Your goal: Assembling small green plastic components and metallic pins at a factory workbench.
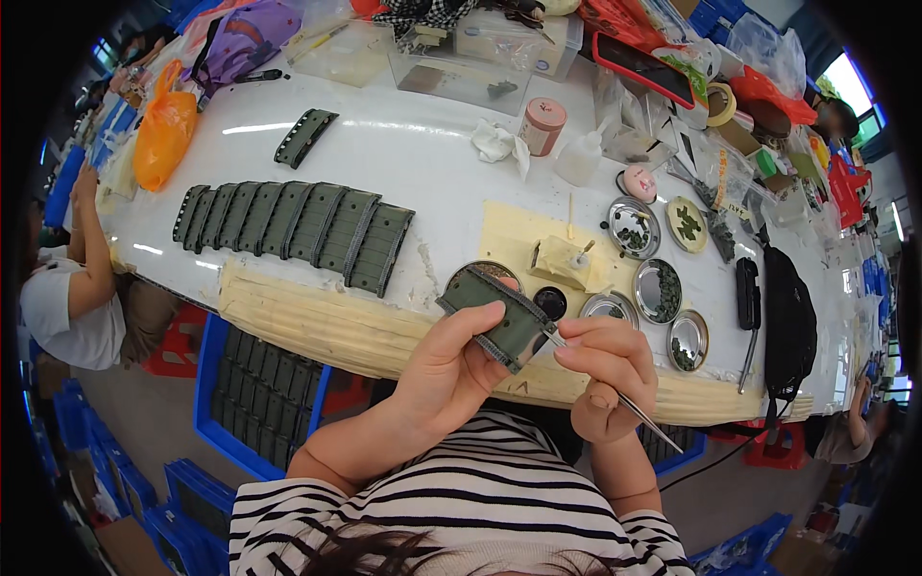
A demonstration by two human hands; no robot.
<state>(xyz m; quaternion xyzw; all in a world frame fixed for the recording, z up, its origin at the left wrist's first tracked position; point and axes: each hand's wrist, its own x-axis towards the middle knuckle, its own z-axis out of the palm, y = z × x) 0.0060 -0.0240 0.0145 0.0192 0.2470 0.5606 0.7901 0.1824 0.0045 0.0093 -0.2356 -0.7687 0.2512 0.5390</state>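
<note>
My left hand (437, 365) is closed around a dark green rectangular panel (504, 322) with raised, rough edges, held tilted over the table's front edge. In my right hand (615, 365) is a pair of metal tweezers (642, 413), pinched between the fingers. Their tips meet the panel's right edge; whether they grip a small piece there I cannot tell. Just beyond the panel sit a small pot of dark stuff (550, 301) and a round dish (492, 269), partly hidden by the panel. A yellowish block (571, 261) rests on a yellow sheet (499, 226).
Several similar green panels (288, 223) lie in an overlapping row at left, one more panel (305, 138) behind them. Round tins (659, 290) of small green bits stand at right, near a black pouch (789, 317). Below the table is a blue crate (206, 384) of panels.
</note>
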